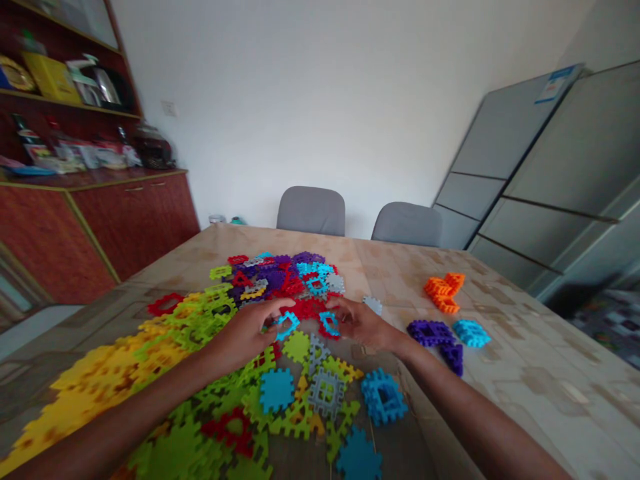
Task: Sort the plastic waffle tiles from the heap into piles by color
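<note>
On a wood-patterned worktop (pixel 505 373), the left hand (pixel 250 333) and right hand (pixel 363 325) pinch small blue frames (pixel 287 327) amid a heap of plastic tiles (pixel 280 287), where a slipped grip could scatter loose pieces.

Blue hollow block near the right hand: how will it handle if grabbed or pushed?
The blue hollow plastic waffle-block cube is probably light for its size, given its open walls. Its square, toothed form likely slides rather than rolls.

Before me, the mottled tabletop (pixel 505 353) carried a wide heap of plastic waffle blocks (pixel 300 393) near its front edge, with separate orange blocks (pixel 444 292), purple blocks (pixel 431 332) and blue blocks (pixel 471 333) toward the right edge.
</note>
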{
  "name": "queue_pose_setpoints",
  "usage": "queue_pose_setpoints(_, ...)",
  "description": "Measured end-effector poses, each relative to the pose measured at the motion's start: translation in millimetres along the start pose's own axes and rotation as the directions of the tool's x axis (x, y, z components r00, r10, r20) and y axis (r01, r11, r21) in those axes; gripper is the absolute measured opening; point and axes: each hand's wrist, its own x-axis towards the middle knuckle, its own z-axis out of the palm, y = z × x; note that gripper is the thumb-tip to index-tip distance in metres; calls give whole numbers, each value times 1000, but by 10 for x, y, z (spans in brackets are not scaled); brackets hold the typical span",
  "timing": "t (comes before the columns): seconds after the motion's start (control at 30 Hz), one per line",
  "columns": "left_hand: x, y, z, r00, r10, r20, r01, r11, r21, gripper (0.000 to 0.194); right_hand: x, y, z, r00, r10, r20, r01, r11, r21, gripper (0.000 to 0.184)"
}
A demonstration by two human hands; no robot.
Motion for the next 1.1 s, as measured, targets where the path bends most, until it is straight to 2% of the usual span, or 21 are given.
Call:
queue_pose_setpoints(0.2, -14, -113, 6, 998, -62, 17, 63, 997, -53, 45, -310, 158, -188, 978, 184, -95, -193, 975, -105, 34)
queue_pose_setpoints(0.33, 3, -161, 3, 998, -55, 31, 56, 998, -36, 43, -364, 133, -240, 962, 224, -156, -255, 941, -223, 39)
queue_pose_setpoints(0.47, -10, -174, 5, 999, -9, 34, 8, 1000, 14, 42, -333, 3, -162, 968, 210, -139, -241, 933, -268, 45)
queue_pose_setpoints(0.6, -61, -225, 46, 997, 54, 61, -58, 996, 61, 46, -273, -86, 1, 971, 205, -123, -233, 929, -288, 62)
queue_pose_setpoints(0.67, -80, -258, 68, 994, 76, 76, -82, 994, 77, 45, -234, -94, 47, 971, 212, -113, -236, 930, -281, 65)
queue_pose_setpoints(0.77, -84, -282, 79, 993, 88, 81, -96, 991, 97, 42, -197, -83, 20, 978, 188, -92, -204, 954, -220, 58)
queue_pose_setpoints(0.87, -75, -264, 60, 995, 80, 58, -86, 990, 112, 43, -258, -72, -89, 984, 163, -76, -169, 982, -86, 49)
queue_pose_setpoints(1.0, -75, -200, 7, 998, 58, 22, -60, 992, 110, 45, -556, -65, -243, 989, 146, -23, -142, 980, 136, 41)
queue_pose_setpoints(1.1, -96, -115, -51, 998, 56, 4, -57, 994, 96, 46, -867, -64, -305, 987, 159, -26, -144, 944, 298, 40)
